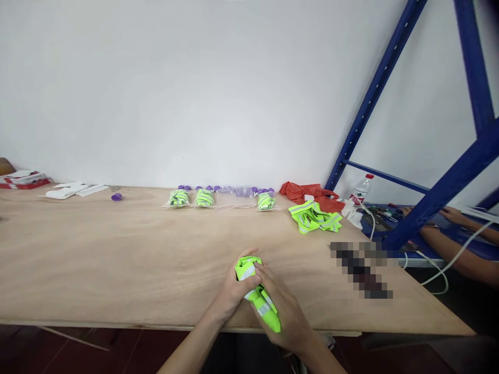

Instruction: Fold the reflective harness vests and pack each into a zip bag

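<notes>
A bundle of fluorescent yellow-green reflective strap with silver bands is between my two hands, just above the front edge of the table. My left hand grips its upper end, thumb across the front. Wrapped around the right side and lower part is my right hand, its fingers partly hidden behind the strap. Farther back lies a loose heap of the same strap. Clear bags with folded strap inside, one at the left, one beside it and one at the right, rest near the wall.
Between the bags lie flat clear bags with small purple items behind. A purple piece and white paper strips are leftward. At right: a red plastic bag, a bottle, a blue metal frame, and another person's forearm.
</notes>
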Available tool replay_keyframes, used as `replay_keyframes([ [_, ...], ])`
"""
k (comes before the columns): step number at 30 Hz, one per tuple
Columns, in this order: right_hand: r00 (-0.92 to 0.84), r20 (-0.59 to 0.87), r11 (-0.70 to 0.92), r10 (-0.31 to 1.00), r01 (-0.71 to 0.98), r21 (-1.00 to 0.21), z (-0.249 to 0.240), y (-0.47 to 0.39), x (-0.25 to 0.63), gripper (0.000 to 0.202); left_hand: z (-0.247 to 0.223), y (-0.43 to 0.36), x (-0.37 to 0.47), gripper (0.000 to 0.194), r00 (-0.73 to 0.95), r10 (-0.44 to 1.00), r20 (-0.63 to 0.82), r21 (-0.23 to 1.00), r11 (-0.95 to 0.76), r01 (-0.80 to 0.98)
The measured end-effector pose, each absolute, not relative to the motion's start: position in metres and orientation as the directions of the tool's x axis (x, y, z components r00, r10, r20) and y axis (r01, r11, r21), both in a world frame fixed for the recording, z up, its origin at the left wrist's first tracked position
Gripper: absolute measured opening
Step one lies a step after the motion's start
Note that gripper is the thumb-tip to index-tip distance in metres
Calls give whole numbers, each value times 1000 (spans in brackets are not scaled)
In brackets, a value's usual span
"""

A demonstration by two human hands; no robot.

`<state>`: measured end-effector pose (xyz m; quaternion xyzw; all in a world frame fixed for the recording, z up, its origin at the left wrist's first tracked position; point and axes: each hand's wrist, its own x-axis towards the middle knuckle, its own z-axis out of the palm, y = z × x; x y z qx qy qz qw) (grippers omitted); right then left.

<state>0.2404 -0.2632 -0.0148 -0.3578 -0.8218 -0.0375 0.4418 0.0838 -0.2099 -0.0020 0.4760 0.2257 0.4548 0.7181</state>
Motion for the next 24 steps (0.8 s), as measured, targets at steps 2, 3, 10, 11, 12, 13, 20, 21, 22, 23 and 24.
replay_keyframes([
  [2, -336, 770, 736, 541, 633, -241, -13, -263, 239, 71, -2, -208, 86, 81, 467, 878, 104, 893, 124, -433],
  [3, -328, 779, 735, 534, 635, -237, -12, -262, 239, 69, -3, -207, 87, 81, 457, 883, 105, 893, 118, -435],
  [10, -300, 815, 714, 497, 674, -187, -3, -259, 236, 60, -5, -204, 90, 71, 424, 901, 88, 903, 107, -417],
  [11, -300, 815, 708, 496, 683, -180, -3, -259, 235, 59, -5, -204, 89, 68, 423, 902, 88, 914, 95, -393],
  [12, -297, 818, 703, 492, 690, -173, -2, -260, 234, 59, -4, -204, 88, 67, 426, 900, 89, 926, 82, -368],
  [13, -290, 824, 700, 486, 694, -169, -2, -260, 234, 58, -3, -204, 88, 66, 431, 897, 91, 936, 70, -344],
  [20, -167, 854, 693, 493, 669, -269, -1, -260, 238, 56, 1, -201, 89, 61, 467, 876, 123, 973, -14, -229],
  [21, -145, 850, 687, 507, 663, -297, -1, -260, 241, 55, 3, -199, 90, 60, 481, 866, 139, 980, -49, -194],
  [22, -113, 844, 676, 524, 658, -332, -2, -259, 245, 53, 4, -195, 90, 59, 504, 849, 157, 984, -91, -152],
  [23, -65, 836, 658, 545, 651, -378, -3, -258, 248, 48, 6, -189, 91, 59, 537, 825, 176, 984, -139, -110],
  [24, -3, 819, 632, 574, 637, -441, -4, -258, 251, 42, 8, -181, 91, 59, 573, 795, 200, 978, -197, -68],
])
